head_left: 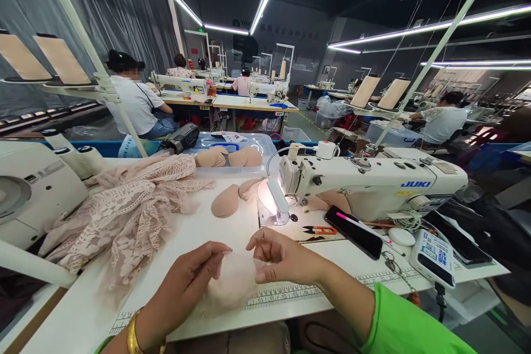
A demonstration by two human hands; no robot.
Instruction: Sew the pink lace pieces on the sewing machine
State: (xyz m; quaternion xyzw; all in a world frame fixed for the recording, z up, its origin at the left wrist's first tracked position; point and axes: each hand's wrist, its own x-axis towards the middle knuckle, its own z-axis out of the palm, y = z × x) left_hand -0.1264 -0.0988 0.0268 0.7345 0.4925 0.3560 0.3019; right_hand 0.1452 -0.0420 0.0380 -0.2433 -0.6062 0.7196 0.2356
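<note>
My left hand (186, 282) and my right hand (282, 257) both pinch a small piece of pale pink sheer fabric (232, 282) that lies on the white sewing table (199, 232) near its front edge. The left fingers close on its left edge, the right fingers on its upper right edge. A gold bangle (133, 334) sits on my left wrist. Just beyond my right hand stands a white JUKI sewing machine (373, 182) with its lamp lit. A beige foam bra cup (226, 202) lies on the table ahead of my hands.
A heap of pink lace (124, 210) covers the table's left side. A clear bin with more cups (228, 157) stands behind. Thread snips (319, 229), a black phone (354, 232), a pink pen (360, 224) and a control box (433, 257) lie right. Other workers sit at machines beyond.
</note>
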